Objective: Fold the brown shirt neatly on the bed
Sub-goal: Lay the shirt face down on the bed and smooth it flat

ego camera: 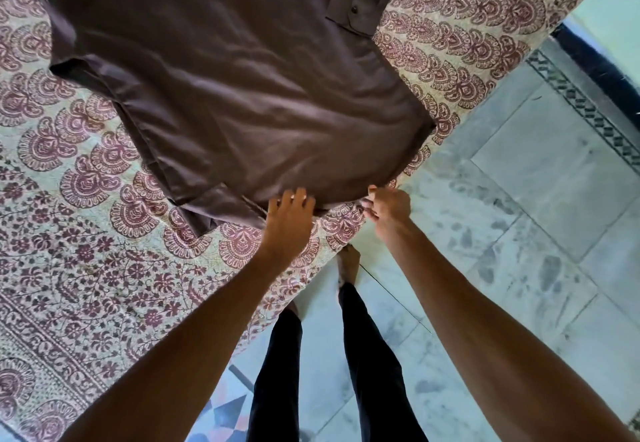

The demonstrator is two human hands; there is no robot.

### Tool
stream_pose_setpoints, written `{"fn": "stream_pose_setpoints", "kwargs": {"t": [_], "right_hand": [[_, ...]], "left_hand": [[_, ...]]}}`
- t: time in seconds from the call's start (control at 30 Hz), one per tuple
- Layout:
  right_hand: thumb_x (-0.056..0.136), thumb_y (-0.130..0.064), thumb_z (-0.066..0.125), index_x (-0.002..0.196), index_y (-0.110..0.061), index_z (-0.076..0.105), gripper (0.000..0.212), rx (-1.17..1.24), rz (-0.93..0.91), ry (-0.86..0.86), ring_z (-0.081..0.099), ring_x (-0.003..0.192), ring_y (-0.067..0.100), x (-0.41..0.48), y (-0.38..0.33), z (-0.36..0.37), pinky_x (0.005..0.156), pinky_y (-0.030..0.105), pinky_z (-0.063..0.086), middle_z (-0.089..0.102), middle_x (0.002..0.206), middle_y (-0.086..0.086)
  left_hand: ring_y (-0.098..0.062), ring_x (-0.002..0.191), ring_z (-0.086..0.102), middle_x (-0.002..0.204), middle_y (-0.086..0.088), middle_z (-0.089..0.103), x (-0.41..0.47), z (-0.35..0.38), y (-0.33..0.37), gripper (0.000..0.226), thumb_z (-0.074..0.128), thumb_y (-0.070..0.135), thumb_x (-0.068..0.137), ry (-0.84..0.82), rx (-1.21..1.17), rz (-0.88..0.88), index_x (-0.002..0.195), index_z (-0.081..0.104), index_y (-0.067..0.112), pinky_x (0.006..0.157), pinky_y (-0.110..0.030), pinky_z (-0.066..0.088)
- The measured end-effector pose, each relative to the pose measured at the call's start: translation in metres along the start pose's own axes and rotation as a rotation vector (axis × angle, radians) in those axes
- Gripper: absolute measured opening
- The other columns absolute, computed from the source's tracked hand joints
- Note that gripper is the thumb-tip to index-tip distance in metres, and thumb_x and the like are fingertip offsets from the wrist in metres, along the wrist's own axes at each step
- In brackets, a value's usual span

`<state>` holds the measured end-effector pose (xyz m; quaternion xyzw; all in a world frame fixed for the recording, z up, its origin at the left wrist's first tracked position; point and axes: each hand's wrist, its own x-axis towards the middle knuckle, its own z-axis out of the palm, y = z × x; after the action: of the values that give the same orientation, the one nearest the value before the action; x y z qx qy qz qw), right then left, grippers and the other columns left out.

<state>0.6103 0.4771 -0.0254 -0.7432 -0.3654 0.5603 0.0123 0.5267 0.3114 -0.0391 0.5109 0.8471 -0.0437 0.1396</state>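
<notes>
We have the plain brown cloth shirt (235, 95) spread flat across the bed's cream sheet with maroon paisley print (69, 251), its hem at the corner nearest us, probably so every edge stays within reach. Our left hand (289, 214) rests on the hem, fingers (298, 199) slightly spread, pressing it down. Our right hand (388, 207) has its fingers curled, pinching the hem edge, seemingly to tug it straight before folding.

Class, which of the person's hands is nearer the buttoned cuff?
Right. The right hand pinches the hem directly below the buttoned cuff; the left hand lies further left.
</notes>
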Motion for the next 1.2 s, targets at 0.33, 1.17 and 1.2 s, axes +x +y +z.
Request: {"fn": "stream_pose_setpoints", "kwargs": {"t": [0.33, 1.17, 1.2], "right_hand": [[0.092, -0.006, 0.060, 0.103, -0.002, 0.064, 0.013, 0.192, 0.137, -0.145, 0.063, 0.061, 0.017, -0.010, 0.008, 0.005, 0.065, 0.033, 0.057, 0.068, 0.080, 0.011], [0.086, -0.005, 0.068, 0.077, 0.000, 0.058, 0.015, -0.005, 0.327, -0.311, 0.060, 0.059, 0.021, -0.015, -0.008, -0.001, 0.073, 0.037, 0.057, 0.064, 0.063, 0.013], [0.084, 0.001, 0.068, 0.075, 0.001, 0.058, 0.013, -0.015, 0.274, -0.279, 0.059, 0.050, 0.019, -0.014, -0.006, 0.001, 0.060, 0.034, 0.058, 0.063, 0.056, 0.013]], "left_hand": [[-0.028, 0.078, 0.067, 0.091, -0.006, 0.070, 0.039, -0.026, -0.027, 0.012, 0.057, 0.035, 0.088, -0.206, -0.852, -0.457, 0.098, 0.056, 0.027, 0.068, -0.038, 0.054], [-0.027, 0.093, 0.065, 0.101, 0.002, 0.065, 0.019, -0.027, 0.024, 0.039, 0.061, 0.051, 0.086, -0.032, -0.539, -0.137, 0.107, 0.047, 0.021, 0.073, -0.043, 0.055], [-0.027, 0.095, 0.065, 0.103, 0.002, 0.065, 0.018, -0.026, 0.024, 0.041, 0.060, 0.053, 0.085, -0.045, -0.541, -0.129, 0.109, 0.047, 0.022, 0.074, -0.043, 0.055]]}}
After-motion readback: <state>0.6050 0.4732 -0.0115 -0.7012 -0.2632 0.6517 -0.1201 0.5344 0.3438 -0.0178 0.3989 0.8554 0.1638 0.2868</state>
